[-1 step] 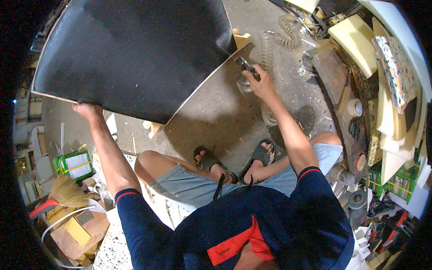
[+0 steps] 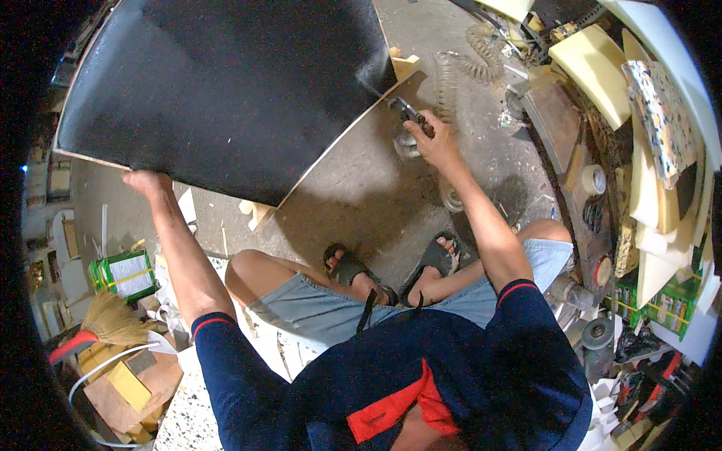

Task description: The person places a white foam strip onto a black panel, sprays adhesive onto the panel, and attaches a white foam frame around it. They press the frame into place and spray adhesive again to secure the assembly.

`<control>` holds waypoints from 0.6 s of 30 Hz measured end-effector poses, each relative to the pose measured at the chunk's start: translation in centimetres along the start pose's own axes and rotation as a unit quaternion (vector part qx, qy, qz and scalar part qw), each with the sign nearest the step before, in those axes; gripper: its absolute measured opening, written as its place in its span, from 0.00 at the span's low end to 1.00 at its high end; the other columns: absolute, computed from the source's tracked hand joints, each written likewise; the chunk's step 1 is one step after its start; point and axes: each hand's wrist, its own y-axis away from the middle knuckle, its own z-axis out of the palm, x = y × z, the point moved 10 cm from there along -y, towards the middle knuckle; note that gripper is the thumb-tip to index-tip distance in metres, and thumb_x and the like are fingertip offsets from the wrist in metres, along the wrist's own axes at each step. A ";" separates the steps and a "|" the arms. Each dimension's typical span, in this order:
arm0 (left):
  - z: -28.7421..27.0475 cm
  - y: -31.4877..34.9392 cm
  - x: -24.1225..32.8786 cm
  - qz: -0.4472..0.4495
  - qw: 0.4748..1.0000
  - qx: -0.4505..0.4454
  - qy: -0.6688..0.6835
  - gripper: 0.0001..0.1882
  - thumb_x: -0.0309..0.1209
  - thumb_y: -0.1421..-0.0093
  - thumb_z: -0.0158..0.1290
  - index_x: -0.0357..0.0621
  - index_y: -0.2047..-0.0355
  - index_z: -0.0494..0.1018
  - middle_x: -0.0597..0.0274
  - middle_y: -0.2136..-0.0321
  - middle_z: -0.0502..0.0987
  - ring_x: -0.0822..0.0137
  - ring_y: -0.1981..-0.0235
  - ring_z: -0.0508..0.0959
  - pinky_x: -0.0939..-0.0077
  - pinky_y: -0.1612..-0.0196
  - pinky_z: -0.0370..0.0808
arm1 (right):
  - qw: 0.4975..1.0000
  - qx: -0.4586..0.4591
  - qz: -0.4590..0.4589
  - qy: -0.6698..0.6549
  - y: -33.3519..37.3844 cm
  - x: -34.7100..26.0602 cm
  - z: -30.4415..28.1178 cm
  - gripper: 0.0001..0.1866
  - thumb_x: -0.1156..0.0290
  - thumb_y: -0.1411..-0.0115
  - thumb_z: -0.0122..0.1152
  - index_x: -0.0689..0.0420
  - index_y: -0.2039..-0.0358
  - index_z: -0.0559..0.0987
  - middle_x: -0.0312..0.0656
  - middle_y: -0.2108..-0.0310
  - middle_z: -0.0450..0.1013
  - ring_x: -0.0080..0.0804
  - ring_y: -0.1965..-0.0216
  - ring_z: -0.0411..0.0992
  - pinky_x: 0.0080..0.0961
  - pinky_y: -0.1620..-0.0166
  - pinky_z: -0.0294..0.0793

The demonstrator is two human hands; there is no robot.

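Observation:
A large black-faced panel (image 2: 218,98) with a pale edge fills the upper left, raised off the floor on wooden pieces. My left hand (image 2: 149,183) is closed on its near left edge; the fingers are partly hidden underneath. In my right hand (image 2: 438,143) is a spray gun (image 2: 414,114), gripped by its handle, with a see-through cup (image 2: 407,146) below it. The gun's nose is close to the panel's right edge, apart from it. Whitish mist shows over the black surface just beyond the nose.
A wooden support (image 2: 258,216) juts out under the panel's near corner. Coiled clear hose (image 2: 445,86) lies on the floor. Foam sheets (image 2: 594,75) and scraps crowd the right side. At left are a straw broom (image 2: 116,322) and a green-wrapped bundle (image 2: 126,274).
The spray gun in my right hand has shifted slightly toward me. The whitish mist by the panel's right edge looks clearer and reaches nearer the gun. My left hand stays in place.

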 end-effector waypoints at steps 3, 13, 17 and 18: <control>1.2 0.2 -1.0 -0.044 0.998 -0.014 0.030 0.35 0.46 0.37 0.28 0.34 0.40 0.64 0.49 0.44 0.71 0.48 0.43 0.71 0.49 0.39 0.66 | 0.999 -0.017 -0.034 0.013 1.6 -1.5 1.7 0.21 0.53 0.41 0.67 0.58 0.57 0.77 0.47 0.75 0.76 0.33 0.75 0.72 0.31 0.67 0.71; -0.2 0.1 -0.9 -0.048 0.996 0.038 0.062 0.27 0.40 0.35 0.34 0.33 0.45 0.67 0.48 0.49 0.73 0.50 0.50 0.75 0.49 0.46 0.72 | 0.983 -0.170 -0.010 -0.073 6.4 -3.0 7.6 0.18 0.55 0.39 0.65 0.58 0.61 0.78 0.36 0.81 0.68 0.20 0.77 0.63 0.26 0.73 0.65; 1.2 0.7 -0.9 -0.054 0.997 -0.021 0.058 0.37 0.51 0.32 0.25 0.32 0.40 0.63 0.48 0.44 0.70 0.49 0.43 0.70 0.51 0.38 0.65 | 0.996 -0.058 -0.028 -0.068 4.7 -3.2 3.9 0.18 0.55 0.39 0.66 0.58 0.61 0.78 0.36 0.79 0.69 0.21 0.76 0.63 0.26 0.72 0.65; 1.1 0.7 -0.1 -0.019 0.999 -0.024 0.010 0.36 0.51 0.33 0.25 0.32 0.40 0.63 0.48 0.44 0.70 0.49 0.43 0.71 0.51 0.39 0.66 | 0.998 -0.026 -0.007 -0.051 4.1 -2.7 2.7 0.18 0.55 0.39 0.66 0.58 0.60 0.78 0.37 0.78 0.69 0.21 0.75 0.64 0.26 0.71 0.66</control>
